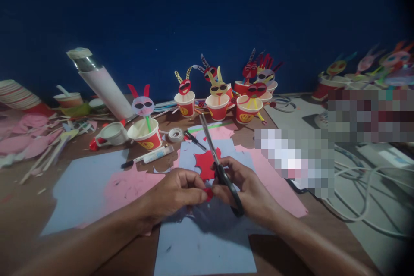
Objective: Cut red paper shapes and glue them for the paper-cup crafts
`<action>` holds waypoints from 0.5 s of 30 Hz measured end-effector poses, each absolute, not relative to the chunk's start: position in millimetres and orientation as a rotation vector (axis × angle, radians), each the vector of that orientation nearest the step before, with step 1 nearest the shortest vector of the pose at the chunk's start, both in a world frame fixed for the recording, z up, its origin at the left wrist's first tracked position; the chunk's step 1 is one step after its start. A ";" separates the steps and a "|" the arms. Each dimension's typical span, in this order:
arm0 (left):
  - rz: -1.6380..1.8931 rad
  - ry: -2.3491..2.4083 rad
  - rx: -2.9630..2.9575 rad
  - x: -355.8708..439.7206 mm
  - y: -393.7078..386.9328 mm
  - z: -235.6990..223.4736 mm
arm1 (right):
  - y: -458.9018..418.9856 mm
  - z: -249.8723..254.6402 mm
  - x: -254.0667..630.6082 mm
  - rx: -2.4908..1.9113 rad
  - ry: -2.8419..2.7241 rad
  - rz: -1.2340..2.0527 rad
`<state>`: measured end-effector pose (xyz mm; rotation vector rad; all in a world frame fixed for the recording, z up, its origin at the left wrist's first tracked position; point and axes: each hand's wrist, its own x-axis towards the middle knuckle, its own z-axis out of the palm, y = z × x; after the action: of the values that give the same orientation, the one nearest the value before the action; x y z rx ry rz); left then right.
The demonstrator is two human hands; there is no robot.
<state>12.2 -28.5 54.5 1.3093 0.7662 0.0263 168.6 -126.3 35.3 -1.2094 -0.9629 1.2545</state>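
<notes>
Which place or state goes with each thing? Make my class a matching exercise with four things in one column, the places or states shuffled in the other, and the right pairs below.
Things
1. Scissors
2. Tape
3. Small red piece
4. Red-eared face

Places or states
A. Standing up out of a paper cup
B. In the right hand
C. A pale ring lying flat
D. At the left hand's fingertips

Right pairs: 1-B, 2-C, 3-D, 4-A
</notes>
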 end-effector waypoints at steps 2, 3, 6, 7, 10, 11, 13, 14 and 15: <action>0.119 0.837 1.272 13.0 -28.7 54.2 | -127.1 33.4 171.4 -1.177 -0.937 1.265; 0.164 0.871 1.254 13.2 -28.3 54.0 | -127.5 33.0 172.9 -1.167 -0.959 1.276; 0.269 0.945 1.231 12.2 -25.0 52.6 | -128.2 35.1 175.6 -1.162 -1.104 1.302; 0.276 0.964 1.231 11.4 -23.7 52.1 | -128.3 36.5 175.6 -1.177 -1.148 1.314; 0.284 1.010 1.236 9.0 -20.5 52.3 | -128.5 38.3 173.6 -1.213 -1.204 1.356; 0.301 1.009 1.239 8.6 -20.0 53.2 | -128.7 37.3 172.5 -1.209 -1.207 1.370; 0.355 0.987 1.244 9.1 -19.9 56.2 | -128.8 32.6 170.4 -1.182 -1.194 1.407; 0.385 0.972 1.243 9.8 -20.0 57.9 | -128.7 29.3 169.5 -1.171 -1.178 1.430; 0.410 0.959 1.239 10.8 -20.3 59.5 | -128.4 25.6 168.6 -1.162 -1.154 1.458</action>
<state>10.8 -20.3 59.5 1.2394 0.9592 0.4100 168.6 -128.4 25.6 -1.1623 -1.1544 1.4581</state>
